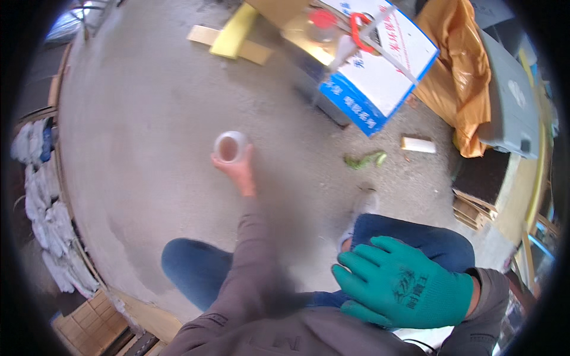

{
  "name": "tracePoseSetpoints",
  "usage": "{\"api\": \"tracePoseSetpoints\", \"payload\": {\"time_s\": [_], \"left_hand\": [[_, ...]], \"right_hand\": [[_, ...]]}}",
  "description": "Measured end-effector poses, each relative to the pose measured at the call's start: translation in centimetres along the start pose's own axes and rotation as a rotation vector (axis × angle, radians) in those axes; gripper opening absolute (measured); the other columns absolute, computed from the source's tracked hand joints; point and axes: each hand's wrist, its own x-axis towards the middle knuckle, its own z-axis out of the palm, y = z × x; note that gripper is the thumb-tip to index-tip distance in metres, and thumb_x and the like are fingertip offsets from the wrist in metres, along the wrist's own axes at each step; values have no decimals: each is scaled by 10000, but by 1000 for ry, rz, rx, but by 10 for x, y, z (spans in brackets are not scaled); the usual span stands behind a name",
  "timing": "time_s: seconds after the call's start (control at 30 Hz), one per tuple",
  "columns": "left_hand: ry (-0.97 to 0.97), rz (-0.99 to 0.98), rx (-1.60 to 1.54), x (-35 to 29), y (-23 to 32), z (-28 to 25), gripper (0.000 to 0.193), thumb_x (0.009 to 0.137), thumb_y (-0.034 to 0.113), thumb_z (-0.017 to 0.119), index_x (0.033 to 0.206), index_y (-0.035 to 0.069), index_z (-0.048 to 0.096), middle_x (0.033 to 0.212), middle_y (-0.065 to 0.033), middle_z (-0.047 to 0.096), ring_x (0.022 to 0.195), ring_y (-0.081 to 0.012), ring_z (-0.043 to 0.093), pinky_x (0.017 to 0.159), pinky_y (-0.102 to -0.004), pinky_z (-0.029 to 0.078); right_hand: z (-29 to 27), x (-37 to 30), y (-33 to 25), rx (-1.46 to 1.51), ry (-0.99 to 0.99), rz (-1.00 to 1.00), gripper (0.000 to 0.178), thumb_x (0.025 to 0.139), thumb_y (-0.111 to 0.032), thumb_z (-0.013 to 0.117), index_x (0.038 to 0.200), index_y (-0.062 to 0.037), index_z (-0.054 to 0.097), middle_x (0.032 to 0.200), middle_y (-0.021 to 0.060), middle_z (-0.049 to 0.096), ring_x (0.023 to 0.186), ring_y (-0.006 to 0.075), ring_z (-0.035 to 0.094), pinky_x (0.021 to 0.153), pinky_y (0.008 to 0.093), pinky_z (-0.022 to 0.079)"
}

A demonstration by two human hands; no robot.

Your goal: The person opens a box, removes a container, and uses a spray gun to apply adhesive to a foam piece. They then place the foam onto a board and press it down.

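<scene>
A white cup (221, 141), its round mouth turned up toward me, is in my left hand (240, 173). The bare fingers wrap round its side, and the arm reaches forward over the concrete floor. What the cup contains, if anything, I cannot make out. My right hand (404, 286) wears a green knitted work glove with dark printing on the back. It lies by my right knee (409, 228) with its fingers stretched out, and I see nothing in it. Both arms are in grey-brown sleeves.
Ahead right stands a blue-and-white carton (389, 71) with a red-lidded jar (323, 19) beside it. An orange-brown sheet (457, 71) hangs by a grey bin (513, 98). A green strip (363, 160) and white block (418, 144) lie nearer. White cloth bundles (50, 219) line the left.
</scene>
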Motion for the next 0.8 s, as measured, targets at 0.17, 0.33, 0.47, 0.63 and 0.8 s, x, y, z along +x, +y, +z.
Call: {"api": "tracePoseSetpoints", "payload": {"time_s": [0.17, 0.33, 0.47, 0.63, 0.8], "left_hand": [[-5, 3, 74, 3, -4, 0, 1156, 752, 214, 961, 1570, -45, 186, 1504, -219, 390, 1374, -324, 488, 1189, -449, 416], [-15, 13, 129, 23, -4, -7, 1124, 709, 235, 993, 1533, -52, 283, 1467, -212, 443, 1364, -327, 501, 1180, -435, 416], [-142, 53, 74, 24, 30, -24, 964, 777, 200, 963, 1496, -61, 375, 1457, -179, 475, 1355, -288, 513, 1162, -414, 429], [-188, 126, 124, 3, 153, -50, 871, 818, 168, 927, 1486, -45, 410, 1425, -153, 521, 1326, -267, 538, 1146, -394, 434], [-386, 149, 147, -38, 322, -98, 993, 792, 98, 914, 1574, -3, 311, 1539, -145, 416, 1419, -293, 459, 1194, -413, 389]], "right_hand": [[31, -16, 12, 88, 10, 61, 507, 1037, -412, 578, 1332, -2, 621, 1297, 186, 642, 1173, 318, 628, 1049, 460, 460], [44, -22, 17, 157, 23, 133, 497, 1048, -412, 563, 1333, -9, 621, 1299, 184, 639, 1171, 322, 623, 1053, 464, 461], [35, -32, 6, 106, 79, 161, 492, 1041, -387, 576, 1341, 1, 620, 1253, 169, 651, 1109, 294, 625, 986, 446, 490], [55, -31, -3, -12, 443, 124, 415, 1010, -364, 593, 1267, -42, 638, 984, 88, 609, 846, 227, 584, 743, 398, 452], [108, -30, 5, 132, 303, 220, 321, 1028, -301, 549, 1289, -147, 652, 1146, 113, 676, 987, 305, 682, 793, 437, 532]]}}
